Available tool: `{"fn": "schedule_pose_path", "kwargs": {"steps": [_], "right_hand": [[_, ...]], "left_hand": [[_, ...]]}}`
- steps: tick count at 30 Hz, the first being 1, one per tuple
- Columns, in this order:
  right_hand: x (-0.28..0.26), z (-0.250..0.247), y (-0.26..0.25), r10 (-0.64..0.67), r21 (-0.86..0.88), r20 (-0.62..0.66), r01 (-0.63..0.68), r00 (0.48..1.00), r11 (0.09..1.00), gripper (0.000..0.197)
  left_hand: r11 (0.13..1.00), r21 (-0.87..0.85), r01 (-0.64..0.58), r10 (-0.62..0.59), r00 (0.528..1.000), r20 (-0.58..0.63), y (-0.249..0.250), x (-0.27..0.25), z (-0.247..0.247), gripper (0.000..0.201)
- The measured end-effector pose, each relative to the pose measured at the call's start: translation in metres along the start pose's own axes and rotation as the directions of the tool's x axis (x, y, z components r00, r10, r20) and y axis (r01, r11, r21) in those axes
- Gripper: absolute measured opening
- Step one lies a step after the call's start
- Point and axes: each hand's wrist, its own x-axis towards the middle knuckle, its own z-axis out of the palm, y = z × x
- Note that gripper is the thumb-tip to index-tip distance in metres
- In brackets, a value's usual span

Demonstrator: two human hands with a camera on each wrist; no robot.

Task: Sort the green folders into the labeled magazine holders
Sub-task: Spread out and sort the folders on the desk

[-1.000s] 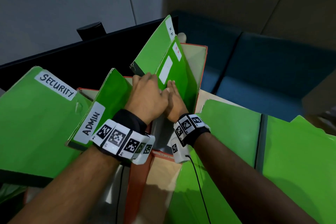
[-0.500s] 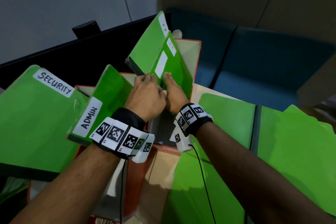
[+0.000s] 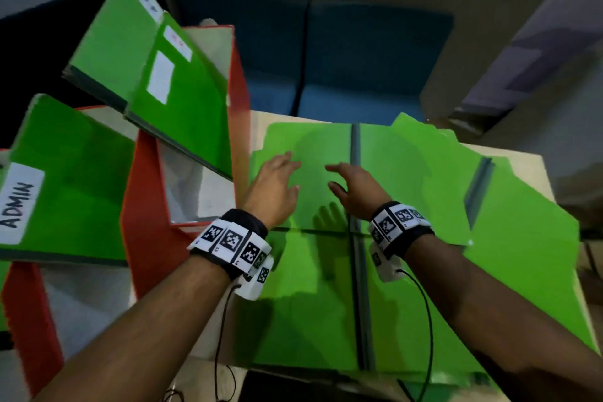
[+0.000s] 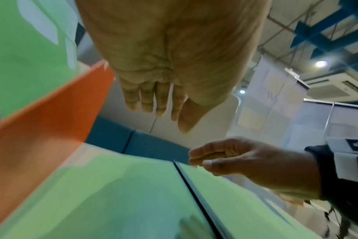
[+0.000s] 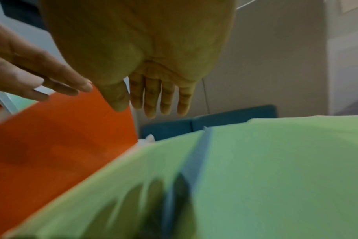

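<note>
Two green folders (image 3: 182, 98) lean in the right orange magazine holder (image 3: 239, 108). Another green folder marked ADMIN (image 3: 65, 186) sits in the holder to its left (image 3: 143, 199). Several green folders (image 3: 408, 271) lie spread flat on the table at right. My left hand (image 3: 277, 179) and right hand (image 3: 352, 183) hover side by side just above those flat folders, fingers straight and holding nothing. The left wrist view shows my left hand (image 4: 159, 103) open over a flat folder (image 4: 112, 202). In the right wrist view my right hand (image 5: 153, 100) is open too.
A blue sofa (image 3: 342, 59) stands beyond the table's far edge. A black monitor back (image 3: 29, 52) rises behind the holders at left. The pale table edge (image 3: 528, 157) shows at the far right. Wrist cables hang near the front edge.
Both hands have let go of the folder in the right holder and moved right and down, over the flat folders. The head view has swung right.
</note>
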Motion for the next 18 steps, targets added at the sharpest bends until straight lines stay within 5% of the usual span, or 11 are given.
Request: {"fn": "schedule_pose_path", "kwargs": {"steps": [4, 8, 13, 18], "right_hand": [[-0.050, 0.017, 0.063, 0.166, -0.202, 0.179, -0.129, 0.970, 0.971, 0.059], [-0.076, 0.024, 0.088, 0.169, -0.336, 0.245, -0.079, 0.955, 0.938, 0.078], [-0.087, 0.032, 0.090, 0.114, -0.423, 0.280, 0.016, 0.953, 0.906, 0.066], [-0.097, 0.025, 0.085, 0.016, -0.516, 0.339, 0.171, 0.941, 0.839, 0.069]], "left_hand": [[0.999, 0.042, 0.016, -0.025, 0.975, 0.220, 0.008, -0.009, 0.065, 0.057], [0.993, 0.101, 0.062, -0.094, 0.930, 0.355, 0.008, -0.020, 0.111, 0.070], [0.982, 0.162, 0.094, -0.146, 0.925, 0.352, 0.010, -0.031, 0.133, 0.082], [0.953, 0.304, -0.010, -0.090, 0.946, 0.313, 0.018, -0.040, 0.140, 0.081]]}}
